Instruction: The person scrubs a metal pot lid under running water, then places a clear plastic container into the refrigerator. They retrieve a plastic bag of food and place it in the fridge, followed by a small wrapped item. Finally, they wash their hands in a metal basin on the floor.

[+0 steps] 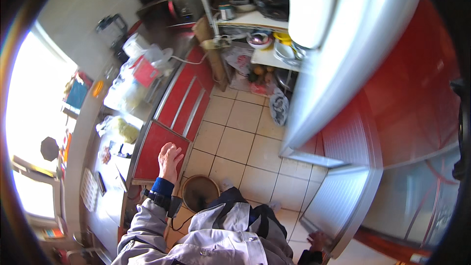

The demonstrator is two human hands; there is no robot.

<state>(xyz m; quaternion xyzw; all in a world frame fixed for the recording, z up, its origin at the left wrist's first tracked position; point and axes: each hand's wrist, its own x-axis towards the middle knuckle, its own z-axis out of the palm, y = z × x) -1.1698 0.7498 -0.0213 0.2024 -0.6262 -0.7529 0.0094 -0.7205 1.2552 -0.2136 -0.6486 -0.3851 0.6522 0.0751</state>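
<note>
My left hand (170, 162) hangs in front of the red cabinet door (156, 154) under the counter, its fingers loosely apart and nothing in it. A black strap with a small box (162, 200) sits on that wrist. Low on the right, my right hand (317, 241) is beside the lower edge of a ribbed, silvery panel (338, 197). Blur hides whether it grips that edge. The panel joins a large upright appliance with a glossy red face (408, 92) and a pale, curved edge (346, 77). Below my left hand stands a round bin (200, 193) on the floor.
On the left counter (110, 195) lie a knife (120, 178), an egg tray (89, 190) and a plastic bag of pale green produce (127, 130). Shelves (254, 20) at the back hold bowls (259, 40) and a dark pan (272, 2). A tied plastic bag (279, 106) rests on the tiled floor (239, 140).
</note>
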